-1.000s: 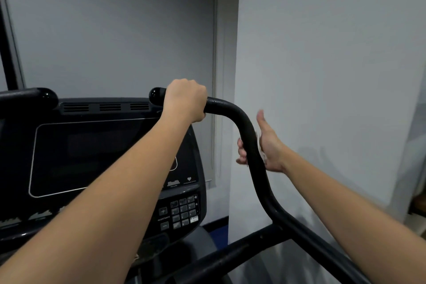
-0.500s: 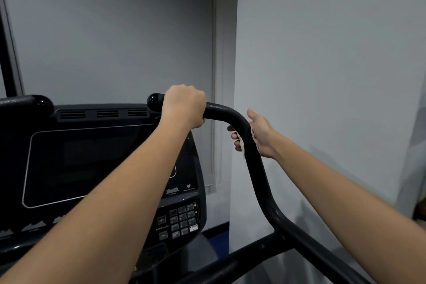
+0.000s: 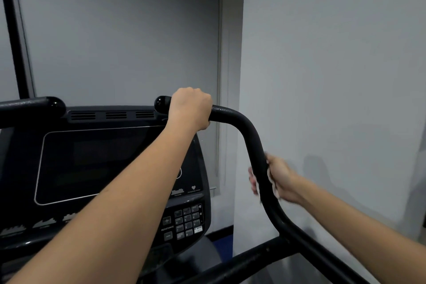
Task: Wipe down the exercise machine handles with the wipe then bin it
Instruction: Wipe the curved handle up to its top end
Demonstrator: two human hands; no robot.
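A curved black handle (image 3: 247, 129) rises from the lower right and bends left over the exercise machine's console. My left hand (image 3: 190, 108) grips the handle's horizontal top part, just right of its rounded end cap. Lower down, my right hand (image 3: 277, 178) is wrapped round the sloping part of the same handle, blurred by motion. A white wipe (image 3: 273, 185) shows only as a small pale edge between that palm and the bar; most of it is hidden. A second black handle (image 3: 30, 107) ends at the far left.
The black console (image 3: 103, 163) with a dark screen and a keypad (image 3: 186, 220) fills the lower left. A pale grey wall (image 3: 334, 76) stands close on the right, behind the handle. A black crossbar (image 3: 249, 258) runs along the bottom. No bin is in view.
My right hand slid up the handle's slope and has now dropped back down it, closing round the bar. My left hand has kept its grip on the top.
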